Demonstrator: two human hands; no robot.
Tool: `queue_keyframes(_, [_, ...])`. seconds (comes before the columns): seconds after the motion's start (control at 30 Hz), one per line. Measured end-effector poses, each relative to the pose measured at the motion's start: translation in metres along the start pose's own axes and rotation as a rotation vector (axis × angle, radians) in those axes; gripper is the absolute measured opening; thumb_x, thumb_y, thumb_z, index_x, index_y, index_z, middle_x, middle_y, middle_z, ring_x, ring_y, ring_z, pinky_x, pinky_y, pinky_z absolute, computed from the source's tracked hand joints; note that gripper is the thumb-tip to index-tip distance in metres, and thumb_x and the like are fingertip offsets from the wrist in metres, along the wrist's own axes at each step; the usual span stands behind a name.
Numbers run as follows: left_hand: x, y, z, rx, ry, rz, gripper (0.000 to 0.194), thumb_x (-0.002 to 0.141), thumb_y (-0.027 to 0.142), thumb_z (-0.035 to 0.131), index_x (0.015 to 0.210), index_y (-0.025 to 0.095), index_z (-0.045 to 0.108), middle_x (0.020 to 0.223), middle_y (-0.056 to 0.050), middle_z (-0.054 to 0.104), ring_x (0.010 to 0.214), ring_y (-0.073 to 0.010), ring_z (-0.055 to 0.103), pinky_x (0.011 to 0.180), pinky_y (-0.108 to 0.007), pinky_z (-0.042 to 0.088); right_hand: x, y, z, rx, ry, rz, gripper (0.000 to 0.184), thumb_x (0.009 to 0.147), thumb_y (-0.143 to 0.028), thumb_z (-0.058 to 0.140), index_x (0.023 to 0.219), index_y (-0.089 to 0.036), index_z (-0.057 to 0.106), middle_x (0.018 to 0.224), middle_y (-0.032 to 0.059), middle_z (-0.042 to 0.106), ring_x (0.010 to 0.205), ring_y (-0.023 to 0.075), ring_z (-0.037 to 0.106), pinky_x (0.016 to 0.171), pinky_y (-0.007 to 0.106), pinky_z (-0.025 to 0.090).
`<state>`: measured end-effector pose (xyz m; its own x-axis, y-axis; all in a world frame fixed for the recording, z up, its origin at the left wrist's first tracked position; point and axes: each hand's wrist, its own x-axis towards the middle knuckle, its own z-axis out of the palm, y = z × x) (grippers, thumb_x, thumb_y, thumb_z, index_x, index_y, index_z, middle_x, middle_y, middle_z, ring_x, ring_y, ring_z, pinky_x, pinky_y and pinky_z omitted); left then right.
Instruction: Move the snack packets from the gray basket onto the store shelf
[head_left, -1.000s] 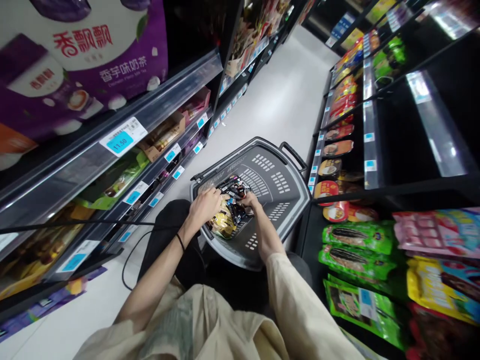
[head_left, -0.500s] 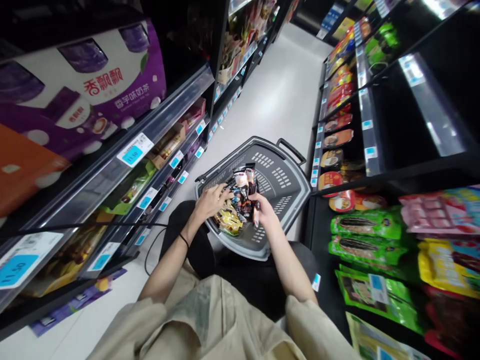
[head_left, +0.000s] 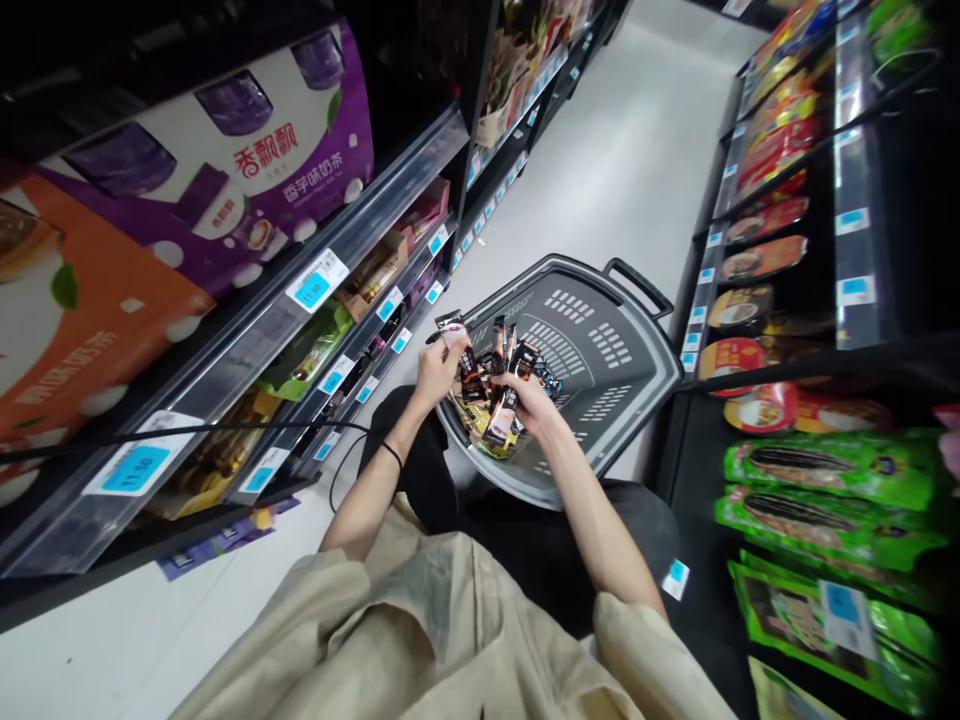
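A grey shopping basket (head_left: 630, 385) stands on the floor between my knees, several small wrapped snack packets inside it. At its left rim my left hand (head_left: 439, 372) is closed around a dark snack packet (head_left: 471, 378) with a white and pink end. Over the basket my right hand (head_left: 529, 400) grips more snack packets (head_left: 503, 412), black with pale patches, some standing up past the fingers. Yellow packets (head_left: 474, 418) lie below, partly covered by the dark ones. How many packets each hand holds is hidden.
A shelf on the left carries a purple milk tea box (head_left: 300, 170) and an orange box (head_left: 90, 320). Green snack bags (head_left: 825, 460) and round food packs (head_left: 750, 370) fill the right shelf. A thin black cable (head_left: 247, 427) crosses the left side. The aisle floor (head_left: 622, 140) runs ahead.
My left hand has gone from resting on the packets, fingers spread, to gripping one at the basket's left rim. My right hand still holds packets, now more of them upright. The view has shifted left.
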<state>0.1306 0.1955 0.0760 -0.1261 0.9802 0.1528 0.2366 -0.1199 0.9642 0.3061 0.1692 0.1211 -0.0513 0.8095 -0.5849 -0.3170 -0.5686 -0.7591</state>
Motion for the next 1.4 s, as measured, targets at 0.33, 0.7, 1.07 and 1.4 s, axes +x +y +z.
queue_keyframes(0.33, [0.007,-0.001,-0.001,-0.294,-0.215,0.016,0.066,0.084,0.081,0.062,0.091,0.016,0.067,0.09,-0.007,0.069,0.086,-0.0193,0.065,0.08,-0.029,0.051,-0.009,0.007,0.01,-0.25,0.02,-0.365,0.035,0.063,-0.032,0.082,0.093,-0.02,0.07,0.099,0.005,0.078,0.088,0.023,0.074,0.092,0.041,0.06])
queue_keyframes(0.7, [-0.031,0.029,0.011,-0.854,-0.065,-0.333,0.045,0.078,0.046,0.089,0.105,0.019,0.064,0.11,-0.005,0.073,0.108,-0.0197,0.07,0.105,-0.034,0.051,-0.013,0.005,0.005,-0.599,-0.001,-0.539,0.039,0.07,-0.047,0.082,0.088,-0.014,0.075,0.087,0.0068,0.076,0.076,0.0202,0.067,0.076,0.034,0.055])
queue_keyframes(1.07, [-0.029,0.065,-0.009,-1.127,0.357,-0.436,0.021,0.108,0.022,0.049,0.119,0.019,0.067,0.116,-0.002,0.072,0.109,-0.0112,0.068,0.102,-0.026,0.051,-0.019,0.006,0.007,-0.78,-0.104,-0.554,0.049,0.062,-0.055,0.088,0.082,-0.015,0.069,0.076,0.0043,0.07,0.067,0.0173,0.059,0.066,0.03,0.05])
queue_keyframes(1.4, [-0.062,0.038,-0.034,-0.775,0.24,-0.443,0.036,0.107,0.04,0.049,0.136,0.022,0.059,0.144,-0.01,0.061,0.131,-0.0215,0.061,0.104,-0.036,0.056,-0.032,0.002,0.009,-0.576,-0.067,-0.561,0.042,0.06,-0.05,0.092,0.08,-0.02,0.07,0.075,0.0017,0.067,0.07,0.0179,0.058,0.068,0.032,0.053])
